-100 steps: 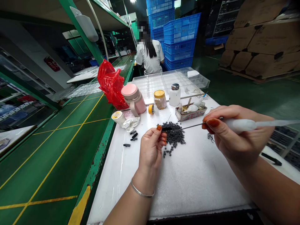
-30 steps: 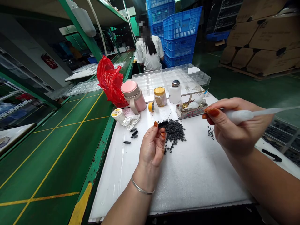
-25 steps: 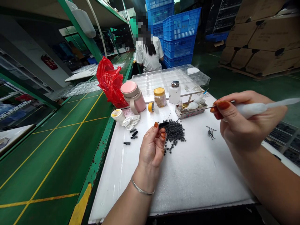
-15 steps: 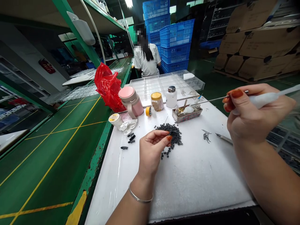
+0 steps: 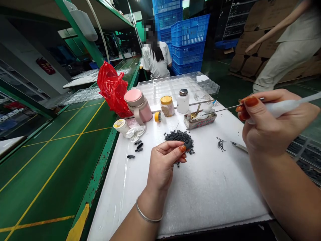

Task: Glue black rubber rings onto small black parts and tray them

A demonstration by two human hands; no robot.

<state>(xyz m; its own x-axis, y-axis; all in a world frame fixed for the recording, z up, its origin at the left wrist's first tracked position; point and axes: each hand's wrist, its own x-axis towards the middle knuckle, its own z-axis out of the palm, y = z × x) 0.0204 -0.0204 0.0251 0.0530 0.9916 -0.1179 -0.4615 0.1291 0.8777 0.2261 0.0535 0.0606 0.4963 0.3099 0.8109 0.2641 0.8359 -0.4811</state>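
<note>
My left hand [image 5: 167, 157] pinches a small dark round piece [image 5: 188, 144] between thumb and fingertips, in front of a pile of small black rings [image 5: 177, 135]. On the right, my right hand [image 5: 273, 117] is raised above the white table [image 5: 213, 194]. Its fingers are closed on a white squeeze bottle [image 5: 284, 107] and a thin metal rod [image 5: 225, 108] that points left. Several thin black pins [image 5: 220, 144] lie beside a pen-like tool [image 5: 239, 146]. A few black clips [image 5: 138, 147] lie left of my left hand.
Behind the pile stand a small tool box [image 5: 200, 122], a pump bottle [image 5: 183, 102], a yellow-lidded jar [image 5: 167, 106], yellow tape [image 5: 157, 116], a pink mug [image 5: 139, 105] and a red bag [image 5: 112, 88]. One person [image 5: 156, 60] sits ahead; another [image 5: 296, 47] is at the right.
The dark round piece now shows at my left fingertips. A person has appeared at the upper right. The view has shifted slightly; my right hand keeps its hold.
</note>
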